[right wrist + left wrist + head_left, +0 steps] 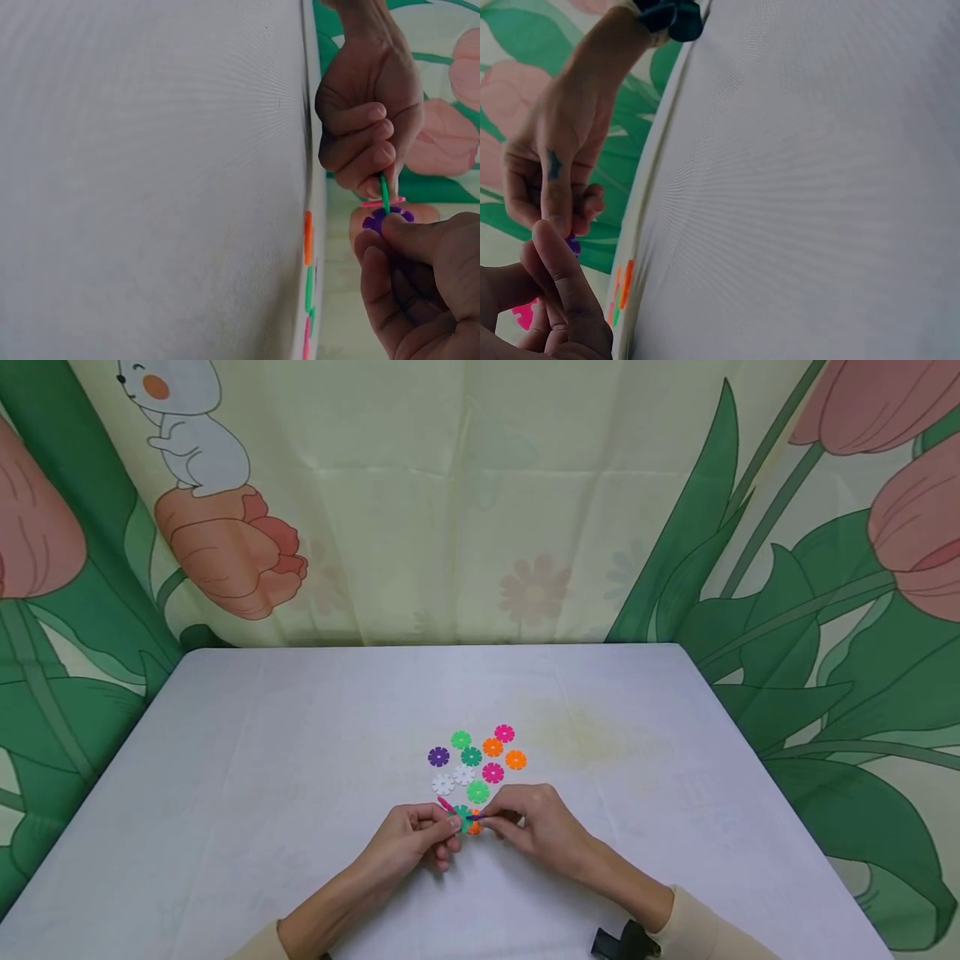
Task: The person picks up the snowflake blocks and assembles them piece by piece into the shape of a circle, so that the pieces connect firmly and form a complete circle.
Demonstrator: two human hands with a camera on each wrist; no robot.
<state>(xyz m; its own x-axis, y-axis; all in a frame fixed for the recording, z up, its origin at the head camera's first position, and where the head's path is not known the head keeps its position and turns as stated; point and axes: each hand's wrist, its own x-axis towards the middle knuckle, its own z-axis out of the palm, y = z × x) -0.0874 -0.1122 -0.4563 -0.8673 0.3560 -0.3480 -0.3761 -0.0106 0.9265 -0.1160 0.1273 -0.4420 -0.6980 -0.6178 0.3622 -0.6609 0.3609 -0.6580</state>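
Observation:
My left hand (412, 839) pinches a green notched disc (462, 815) between thumb and fingers. A pink notched disc (445, 804) stands crosswise at the green one's edge. From the other side, my right hand (538, 827) pinches a purple notched disc (388, 218). Seen in the right wrist view, the green disc (385, 193) is edge-on and meets the purple disc at a right angle; whether their slots are fully engaged I cannot tell. Fingers cover much of these pieces. The left wrist view shows a bit of purple disc (573, 244) between both hands (559, 300).
Several loose notched discs lie flat just beyond the hands: purple (438, 757), white (443, 784), light green (477, 791), pink (492, 772) and orange (515, 760). An orange disc (476, 828) lies beneath the fingers. A white cloth covers the table (300, 735); a printed curtain (465, 527) hangs behind.

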